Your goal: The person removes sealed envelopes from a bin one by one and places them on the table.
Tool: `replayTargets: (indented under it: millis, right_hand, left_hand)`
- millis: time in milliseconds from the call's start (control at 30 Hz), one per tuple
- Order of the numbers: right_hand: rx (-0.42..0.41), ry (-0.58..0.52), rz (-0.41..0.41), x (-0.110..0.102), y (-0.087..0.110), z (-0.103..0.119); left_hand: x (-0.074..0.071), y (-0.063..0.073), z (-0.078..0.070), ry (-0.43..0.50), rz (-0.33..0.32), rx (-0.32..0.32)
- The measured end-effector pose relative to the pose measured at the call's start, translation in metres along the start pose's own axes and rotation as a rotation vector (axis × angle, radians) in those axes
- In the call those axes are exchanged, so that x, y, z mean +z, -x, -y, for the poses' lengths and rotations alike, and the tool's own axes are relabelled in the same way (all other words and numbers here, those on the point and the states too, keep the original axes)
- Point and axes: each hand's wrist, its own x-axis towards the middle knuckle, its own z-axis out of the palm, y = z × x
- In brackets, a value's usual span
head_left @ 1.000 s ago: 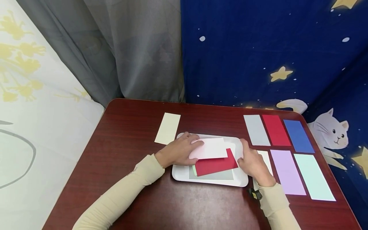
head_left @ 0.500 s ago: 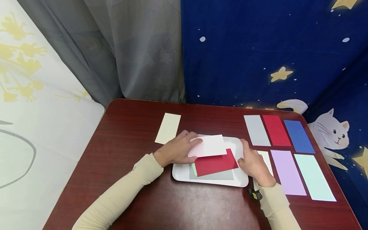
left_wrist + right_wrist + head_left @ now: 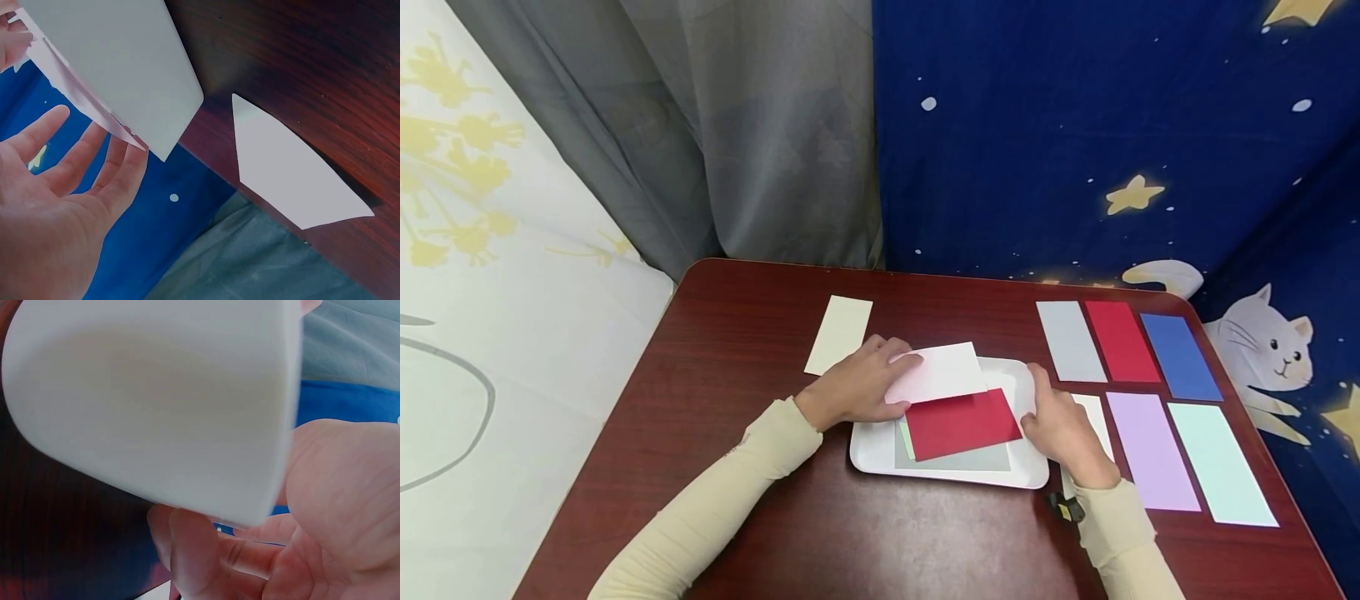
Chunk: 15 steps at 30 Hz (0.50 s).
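Pinches a pale pink card (image 3: 938, 372) in the left grip (image 3: 861, 385), with the thumb at its near edge and a finger across its upper side at the left end. Holds the card over the far part of a white tray (image 3: 871, 457), partly covering a red sheet (image 3: 970, 427), with a shadow on the sheet along the card's near edge. Clasps the right end of the tray in the right grip (image 3: 1067, 429), with fingers curled at the rim, as seen in the right wrist view too.

Has inside the tray the red sheet lying askew, with a thin strip of a green sheet (image 3: 907, 440) showing at its left and a grey sheet (image 3: 958, 464) underneath. Rests on a dark reddish-brown surface (image 3: 887, 533).

To the left of the tray, just beyond its far corner, includes a cream card (image 3: 840, 329) lying flat. To the right of the tray, includes two rows: in the farther, a light grey card (image 3: 1071, 342), a crimson card (image 3: 1122, 342) and a blue card (image 3: 1182, 357); in the nearer, a white card (image 3: 1092, 415) partly hidden by the right grip, a lilac card (image 3: 1152, 450) and a mint card (image 3: 1223, 464). Well beyond the tray, includes a grey curtain (image 3: 790, 150) and a starry blue curtain (image 3: 1015, 167).
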Motion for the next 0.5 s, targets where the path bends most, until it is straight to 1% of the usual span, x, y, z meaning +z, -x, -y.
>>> replayTargets:
  millis: [267,367,500]
  right_hand:
    - [-0.018,0.001,-0.017,0.001,0.001,0.000]
    - [-0.018,0.001,-0.017,0.001,0.001,0.000]
    - [-0.013,0.001,-0.011,0.001,0.001,0.000]
  left_hand:
    - [-0.003,0.002,0.006,0.030,0.016,-0.046]
    - [-0.004,0.003,0.008,0.019,0.013,-0.046]
    - [-0.004,0.003,0.011,0.010,-0.017,-0.032]
